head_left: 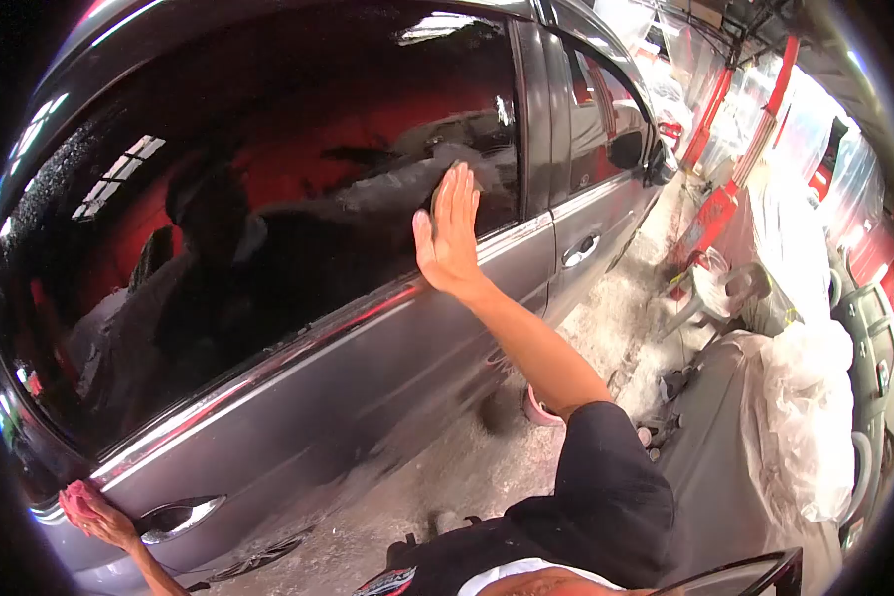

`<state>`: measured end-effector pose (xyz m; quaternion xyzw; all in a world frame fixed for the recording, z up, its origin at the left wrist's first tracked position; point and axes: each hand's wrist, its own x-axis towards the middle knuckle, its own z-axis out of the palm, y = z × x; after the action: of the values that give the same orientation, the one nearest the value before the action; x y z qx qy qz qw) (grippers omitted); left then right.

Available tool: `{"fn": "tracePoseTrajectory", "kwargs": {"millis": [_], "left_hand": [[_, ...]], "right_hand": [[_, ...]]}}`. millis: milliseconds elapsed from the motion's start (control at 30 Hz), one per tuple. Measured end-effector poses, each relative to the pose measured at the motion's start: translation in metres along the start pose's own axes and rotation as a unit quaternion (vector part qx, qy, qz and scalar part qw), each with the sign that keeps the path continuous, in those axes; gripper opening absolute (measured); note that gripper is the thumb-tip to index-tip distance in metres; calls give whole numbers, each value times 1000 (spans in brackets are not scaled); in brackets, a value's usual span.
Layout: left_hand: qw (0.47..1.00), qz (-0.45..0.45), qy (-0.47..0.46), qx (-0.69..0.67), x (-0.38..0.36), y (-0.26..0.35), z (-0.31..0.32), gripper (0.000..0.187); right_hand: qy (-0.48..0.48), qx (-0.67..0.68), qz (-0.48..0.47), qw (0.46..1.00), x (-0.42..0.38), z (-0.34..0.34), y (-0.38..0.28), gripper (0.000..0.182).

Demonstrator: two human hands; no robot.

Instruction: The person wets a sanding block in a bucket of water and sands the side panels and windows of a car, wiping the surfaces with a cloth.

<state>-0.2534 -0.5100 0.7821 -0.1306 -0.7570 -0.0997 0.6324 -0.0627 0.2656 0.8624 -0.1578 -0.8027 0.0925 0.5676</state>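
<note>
My right hand (pixel 450 228) lies flat on the dark side window (pixel 318 238) of a grey car, fingers stretched out and pointing up, thumb apart. Nothing shows in its grip. At the lower left, my left hand (pixel 109 522) has its fingers closed round a pink-red cloth (pixel 77 500). That cloth rests against the car at the rear lower corner of the window, just beside a chrome door handle (pixel 181 518). A chrome trim strip (pixel 298 350) runs below the glass between my two hands.
Another chrome handle (pixel 580 250) and a side mirror (pixel 661 162) are further along the car. To the right stand a red metal post (pixel 710 223), a pale plastic chair (pixel 715 296) and sheet-covered items (pixel 805 417). A pink bucket (pixel 540 407) sits on the floor behind my right arm.
</note>
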Motion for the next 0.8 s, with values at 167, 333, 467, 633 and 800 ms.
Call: {"fn": "tracePoseTrajectory", "kwargs": {"millis": [167,333,467,633,800], "left_hand": [[1000,12,-14,23,7,-4,-2,45],[999,-6,-27,23,0,0,-2,42],[1000,-15,-6,3,1,7,-2,46],[999,-25,-23,15,2,12,-8,45],[999,16,-34,23,-1,8,-6,46]], "right_hand": [[44,26,124,991,21,0,4,71],[29,35,-27,999,28,-1,2,69],[54,-6,-42,998,43,11,-32,69],[61,-8,-142,988,76,-4,-38,62],[37,-52,-264,962,109,-4,-75,65]]}}
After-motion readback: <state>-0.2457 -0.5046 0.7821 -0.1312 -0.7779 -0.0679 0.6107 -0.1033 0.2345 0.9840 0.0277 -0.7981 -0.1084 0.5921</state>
